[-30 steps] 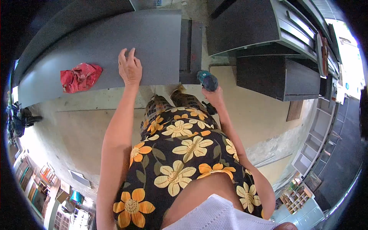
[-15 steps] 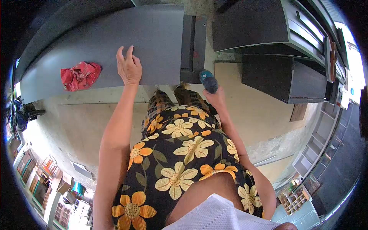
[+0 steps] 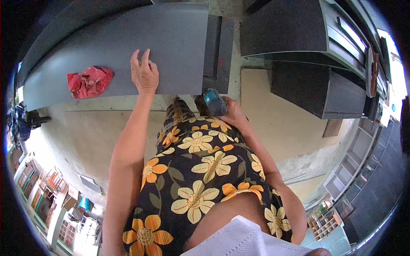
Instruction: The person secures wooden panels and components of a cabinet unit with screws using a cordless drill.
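Observation:
My left hand [image 3: 144,73] lies flat, fingers spread, on the near edge of a long grey board [image 3: 119,42] that rests in front of me. My right hand [image 3: 232,112] grips a teal cordless drill [image 3: 213,102] close to my waist, just below the board's right end. The drill's body points up and to the left, toward the board's near right corner. A crumpled red rag [image 3: 89,82] lies on the board to the left of my left hand.
A dark narrow panel [image 3: 218,47] lies against the board's right end. Dark cabinet boxes [image 3: 316,85] stand to the right on a tan floor sheet [image 3: 273,123]. Pale concrete floor spreads below the board on the left.
My right hand has pulled the drill down and to the left, nearer my body, and tilted it. My left hand has stayed pressed on the board.

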Demonstrator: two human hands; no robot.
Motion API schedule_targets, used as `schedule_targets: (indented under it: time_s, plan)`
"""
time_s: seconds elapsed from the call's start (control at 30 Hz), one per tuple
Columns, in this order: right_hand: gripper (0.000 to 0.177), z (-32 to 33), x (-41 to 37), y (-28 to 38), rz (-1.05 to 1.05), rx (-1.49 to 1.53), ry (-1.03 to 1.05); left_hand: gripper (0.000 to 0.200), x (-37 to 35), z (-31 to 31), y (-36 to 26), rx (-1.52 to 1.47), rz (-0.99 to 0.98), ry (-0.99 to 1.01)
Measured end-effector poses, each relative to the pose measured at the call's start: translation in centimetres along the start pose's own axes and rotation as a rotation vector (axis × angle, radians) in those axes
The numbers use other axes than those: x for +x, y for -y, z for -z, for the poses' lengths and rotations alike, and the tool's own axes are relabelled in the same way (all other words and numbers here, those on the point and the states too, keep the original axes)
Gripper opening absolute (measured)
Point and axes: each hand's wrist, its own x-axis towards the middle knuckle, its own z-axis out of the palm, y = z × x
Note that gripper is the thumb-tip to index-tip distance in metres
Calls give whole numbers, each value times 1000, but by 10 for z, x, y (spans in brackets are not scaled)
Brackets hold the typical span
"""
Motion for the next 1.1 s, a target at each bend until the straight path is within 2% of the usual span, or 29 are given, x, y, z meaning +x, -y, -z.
schedule_targets:
  time_s: [0.17,0.27,0.37,0.57,0.67,0.73,0.83,0.9,1.0,1.1]
  plan:
    - [38,0,7,6,-87,-37,74,35,0,0,1,9,-5,-1]
    - [37,3,8,9,-44,-22,70,36,-1,-1,0,-83,62,36]
    - [48,-3,7,-5,-31,-95,59,35,0,-3,4,23,-44,-29]
    - [45,1,10,8,-97,-125,110,35,1,1,0,-8,0,2]
    - [44,3,9,7,-131,-23,118,35,1,-1,2,17,-26,-19]
    - [41,10,4,17,-131,-20,7,35,1,0,1,8,-17,-18]
    - [36,15,13,3,-157,88,-55,36,1,0,0,-5,8,1]
    - [31,29,31,-5,-191,85,-72,36,0,0,1,-5,10,7]
    - [26,56,62,2,-123,138,-260,36,1,-2,2,-19,17,7]
    - [21,80,101,-7,-106,156,-341,36,0,-1,2,-66,53,35]
